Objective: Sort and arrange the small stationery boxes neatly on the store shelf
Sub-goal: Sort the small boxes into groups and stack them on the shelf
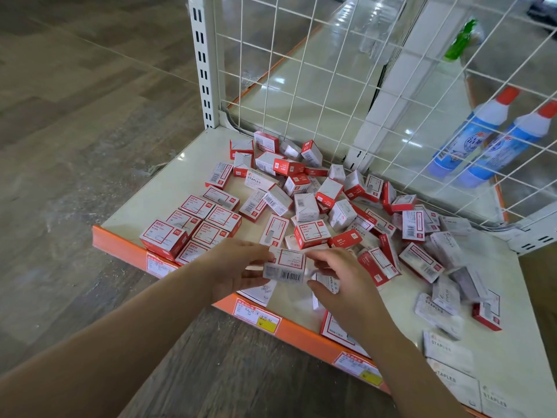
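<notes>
Several small red-and-white stationery boxes (pixel 331 191) lie jumbled across the cream shelf (pixel 168 182). At the shelf's front left, a neat block of red paper-clip boxes (pixel 196 224) stands in rows. My left hand (pixel 238 267) pinches one red-and-white box (pixel 284 265) by its left end, just above the front edge, barcode side facing me. My right hand (pixel 340 282) touches that box's right end with curled fingers, and white boxes lie under its palm. White staples boxes (pixel 446 351) lie at the front right.
A white wire grid (pixel 301 70) backs the shelf, fixed to a slotted upright post (pixel 203 61). Behind the grid hang two blue bottles with red caps (pixel 488 137) and a green one (pixel 461 40). An orange price strip (pixel 301 330) edges the shelf front. Wooden floor lies left.
</notes>
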Available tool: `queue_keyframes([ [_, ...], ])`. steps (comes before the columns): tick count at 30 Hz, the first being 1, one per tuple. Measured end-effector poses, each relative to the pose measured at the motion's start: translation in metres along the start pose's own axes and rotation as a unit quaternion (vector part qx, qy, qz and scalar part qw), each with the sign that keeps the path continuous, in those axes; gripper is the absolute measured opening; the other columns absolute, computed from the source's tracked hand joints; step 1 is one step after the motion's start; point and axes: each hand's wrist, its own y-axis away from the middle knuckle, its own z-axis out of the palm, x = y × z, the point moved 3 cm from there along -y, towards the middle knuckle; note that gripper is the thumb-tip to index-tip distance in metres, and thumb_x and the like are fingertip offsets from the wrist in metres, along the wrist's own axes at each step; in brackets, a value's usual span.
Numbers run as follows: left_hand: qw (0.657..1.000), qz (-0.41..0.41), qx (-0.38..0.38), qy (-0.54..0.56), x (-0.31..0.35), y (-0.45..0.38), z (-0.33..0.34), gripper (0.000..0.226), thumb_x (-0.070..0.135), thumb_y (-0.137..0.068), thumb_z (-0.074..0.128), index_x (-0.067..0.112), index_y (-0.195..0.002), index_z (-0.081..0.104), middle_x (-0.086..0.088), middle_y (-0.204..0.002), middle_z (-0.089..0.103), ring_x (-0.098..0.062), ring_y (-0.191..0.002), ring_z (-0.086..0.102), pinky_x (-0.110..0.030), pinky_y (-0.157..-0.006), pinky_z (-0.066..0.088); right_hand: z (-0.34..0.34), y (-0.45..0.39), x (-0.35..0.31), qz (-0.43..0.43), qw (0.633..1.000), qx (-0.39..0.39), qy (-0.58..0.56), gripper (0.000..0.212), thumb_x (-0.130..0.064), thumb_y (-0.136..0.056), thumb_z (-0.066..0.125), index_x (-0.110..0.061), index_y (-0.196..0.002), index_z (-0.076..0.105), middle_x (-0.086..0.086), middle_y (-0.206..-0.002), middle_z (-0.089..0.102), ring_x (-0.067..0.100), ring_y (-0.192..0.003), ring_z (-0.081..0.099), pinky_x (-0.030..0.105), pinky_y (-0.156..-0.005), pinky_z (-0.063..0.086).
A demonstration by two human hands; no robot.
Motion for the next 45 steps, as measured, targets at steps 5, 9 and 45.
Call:
queue_keyframes([
  [5, 0.999, 0.029, -0.005, -0.013, 0.002, 0.000, 0.002, 0.022, -0.005, -0.085, 0.058, 0.006, -0.104, 0.055, -0.017, -0.099, 0.065, -0.030, -0.094, 0.063, -0.034, -0.078, 0.056, 0.002, 0.001, 0.007, 0.046, 0.998, 0.010, -0.052, 0.022, -0.031, -0.091, 0.052, -0.036, -0.112, 0.047, -0.025, -0.107, 0.046, -0.008, -0.098, 0.048, 0.006, -0.085, 0.038],
  [9, 0.996, 0.066, -0.006, -0.052, 0.004, 0.000, 0.003, 0.029, -0.006, -0.082, 0.061, 0.007, -0.107, 0.052, -0.017, -0.104, 0.063, -0.031, -0.100, 0.062, -0.036, -0.083, 0.056, 0.004, -0.002, 0.005, 0.065, 0.994, -0.010, -0.091, 0.019, -0.040, -0.090, 0.049, -0.038, -0.108, 0.045, -0.028, -0.099, 0.048, -0.016, -0.082, 0.046, -0.003, -0.063, 0.038],
  [45, 0.990, 0.126, 0.038, -0.050, 0.005, 0.003, 0.005, 0.022, 0.000, -0.090, 0.053, 0.004, -0.110, 0.061, -0.008, -0.094, 0.069, -0.020, -0.094, 0.064, -0.031, -0.090, 0.051, 0.011, -0.006, 0.007, 0.155, 0.925, 0.034, -0.345, 0.032, -0.021, -0.083, 0.067, -0.033, -0.105, 0.048, -0.008, -0.094, 0.069, 0.011, -0.091, 0.065, 0.022, -0.078, 0.053],
])
